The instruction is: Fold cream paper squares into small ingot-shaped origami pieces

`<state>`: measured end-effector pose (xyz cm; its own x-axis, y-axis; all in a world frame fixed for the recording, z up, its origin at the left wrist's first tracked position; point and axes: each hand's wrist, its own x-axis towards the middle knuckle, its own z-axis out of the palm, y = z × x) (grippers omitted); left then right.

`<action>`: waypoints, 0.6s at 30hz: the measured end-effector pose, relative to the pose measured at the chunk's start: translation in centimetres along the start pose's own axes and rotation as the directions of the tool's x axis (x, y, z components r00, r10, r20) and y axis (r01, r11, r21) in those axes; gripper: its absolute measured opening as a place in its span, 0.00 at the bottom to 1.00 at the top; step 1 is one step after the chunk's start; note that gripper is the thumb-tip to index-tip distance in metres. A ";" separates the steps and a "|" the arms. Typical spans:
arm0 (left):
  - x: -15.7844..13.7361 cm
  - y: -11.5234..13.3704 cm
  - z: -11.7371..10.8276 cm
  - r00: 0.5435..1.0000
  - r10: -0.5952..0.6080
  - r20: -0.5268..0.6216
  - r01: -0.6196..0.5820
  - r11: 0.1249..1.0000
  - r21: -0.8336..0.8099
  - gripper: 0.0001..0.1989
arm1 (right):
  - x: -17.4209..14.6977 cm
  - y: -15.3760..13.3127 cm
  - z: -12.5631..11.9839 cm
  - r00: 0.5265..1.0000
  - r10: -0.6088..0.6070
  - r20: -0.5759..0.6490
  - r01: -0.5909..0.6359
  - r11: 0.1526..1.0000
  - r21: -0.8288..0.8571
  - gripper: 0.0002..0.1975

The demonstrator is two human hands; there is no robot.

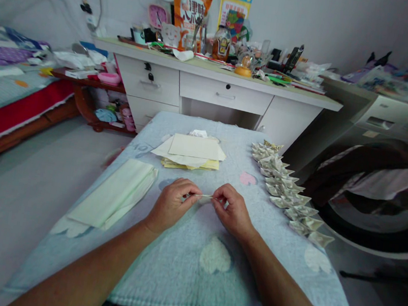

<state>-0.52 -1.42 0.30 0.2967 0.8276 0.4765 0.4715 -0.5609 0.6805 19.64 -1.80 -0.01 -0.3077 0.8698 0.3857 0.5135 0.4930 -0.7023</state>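
Between my two hands a small folded piece of paper (205, 196) is stretched, seen nearly edge-on. My left hand (176, 200) pinches its left end, and my right hand (232, 208) pinches its right end; the fingers cover much of it. Beyond my hands lies a stack of cream and yellow paper sheets (194, 147). A long pale green folded bundle of paper (113, 194) rests to the left of my left hand. Along the table's right side stand rows of folded paper boats (288, 193), several of them, off-white with a patterned one at the far end.
A light blue cloth with heart shapes covers the table (174, 273). Behind it stands a white desk (226, 93) crowded with jars, a bag and a pink clock (157, 16). A washing machine (382, 125) with clothes in its open door is at right, a bed (17, 100) at left.
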 end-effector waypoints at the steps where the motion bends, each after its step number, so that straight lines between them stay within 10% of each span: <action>1: 0.0 0.1 0.0 1.000 0.019 -0.002 -0.019 1.000 0.010 0.04 | 0.0 0.1 0.0 1.000 0.022 -0.007 -0.022 1.000 0.009 0.04; 18: -0.5 0.5 0.8 0.964 0.219 0.150 -0.256 0.918 0.302 0.06 | 0.0 1.4 0.0 0.993 -0.112 -0.021 0.106 0.977 -0.187 0.09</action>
<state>0.22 -2.08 -0.07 0.5142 0.6783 0.5250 0.6080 -0.7199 0.3347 20.34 -1.14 -1.02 -0.3468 0.8093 0.4742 0.6187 0.5773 -0.5328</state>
